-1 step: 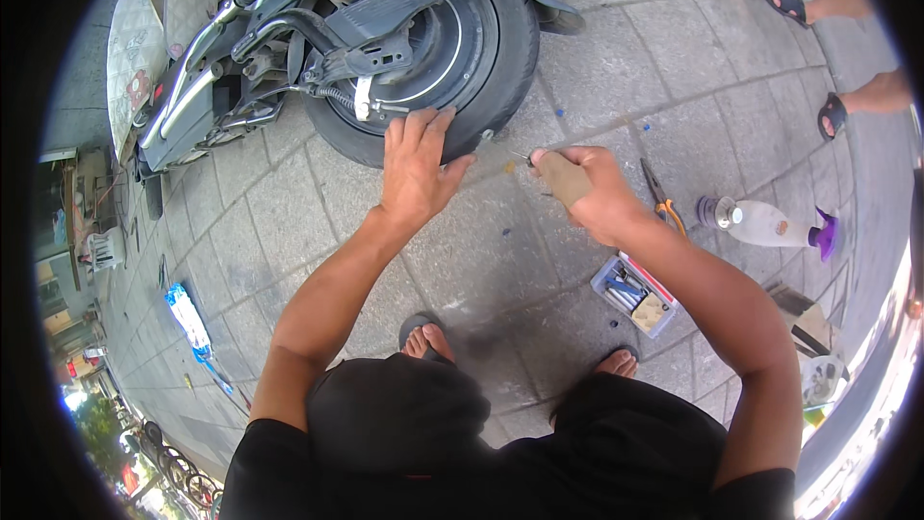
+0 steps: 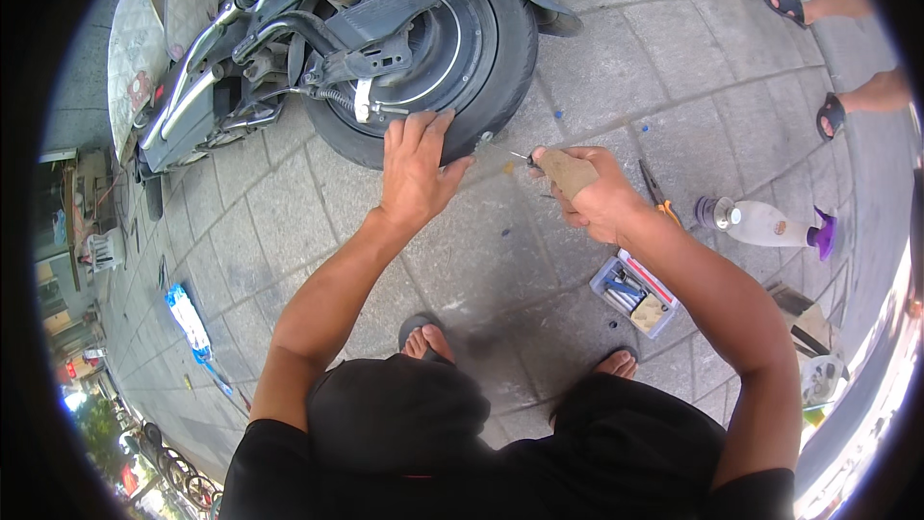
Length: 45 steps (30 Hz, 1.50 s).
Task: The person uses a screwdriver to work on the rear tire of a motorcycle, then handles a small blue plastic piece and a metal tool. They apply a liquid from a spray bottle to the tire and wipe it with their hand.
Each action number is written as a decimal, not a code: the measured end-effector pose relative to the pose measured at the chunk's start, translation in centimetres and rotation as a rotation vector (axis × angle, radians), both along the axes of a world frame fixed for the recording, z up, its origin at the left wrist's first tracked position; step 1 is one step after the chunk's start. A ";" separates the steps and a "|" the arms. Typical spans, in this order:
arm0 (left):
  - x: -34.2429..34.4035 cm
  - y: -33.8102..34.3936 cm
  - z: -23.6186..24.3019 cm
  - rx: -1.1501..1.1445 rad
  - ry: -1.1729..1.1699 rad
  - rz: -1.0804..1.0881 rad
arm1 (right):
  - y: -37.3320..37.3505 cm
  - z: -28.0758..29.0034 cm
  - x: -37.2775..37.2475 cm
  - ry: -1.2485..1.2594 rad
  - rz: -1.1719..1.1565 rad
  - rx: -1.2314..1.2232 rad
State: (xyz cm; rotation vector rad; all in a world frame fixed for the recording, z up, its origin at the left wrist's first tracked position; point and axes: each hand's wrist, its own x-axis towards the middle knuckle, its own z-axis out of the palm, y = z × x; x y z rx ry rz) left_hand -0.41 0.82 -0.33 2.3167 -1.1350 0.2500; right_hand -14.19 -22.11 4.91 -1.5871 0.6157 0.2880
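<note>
a: where is the tool sitting?

b: the right hand (image 2: 599, 200) is clamping around the tan handle of a thin-tipped tool (image 2: 556, 169), and its metal point is hovering just beside the rear tyre (image 2: 500, 58) of the scooter, near the tread.

a: and the other hand?

b: the left hand (image 2: 416, 171) is lying flat and spread on the tyre's sidewall, fingers apart, gripping nothing.

a: what could be going wrong here?

b: i'm judging the point could skid off the rounded rubber, since it is meeting it at a slant, and the left hand is resting close by.

a: anything around?

b: a small parts box (image 2: 635, 295) is sitting on the pavement, with pliers (image 2: 658, 195) and a white bottle (image 2: 765, 224) lying near it.
</note>
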 end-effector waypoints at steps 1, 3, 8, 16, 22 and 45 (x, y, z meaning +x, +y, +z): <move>-0.2 0.0 0.1 0.004 0.002 0.003 | -0.1 -0.1 -0.1 -0.058 0.019 -0.056; 0.0 -0.3 0.1 0.002 -0.005 0.003 | -0.4 -0.5 -0.2 -0.227 0.162 -0.307; 0.1 0.1 -0.5 0.011 -0.028 0.005 | -1.7 1.8 2.1 -0.050 0.364 -0.263; 0.3 0.2 0.9 0.186 -0.166 0.041 | -0.5 2.7 1.1 -0.430 0.607 -0.876; 1.5 0.7 -0.8 0.194 -0.247 -0.033 | 1.1 -0.1 1.1 -0.433 0.389 -0.470; 2.4 1.2 -1.1 0.201 -0.170 -0.065 | 3.5 0.6 1.3 -0.219 0.356 -0.394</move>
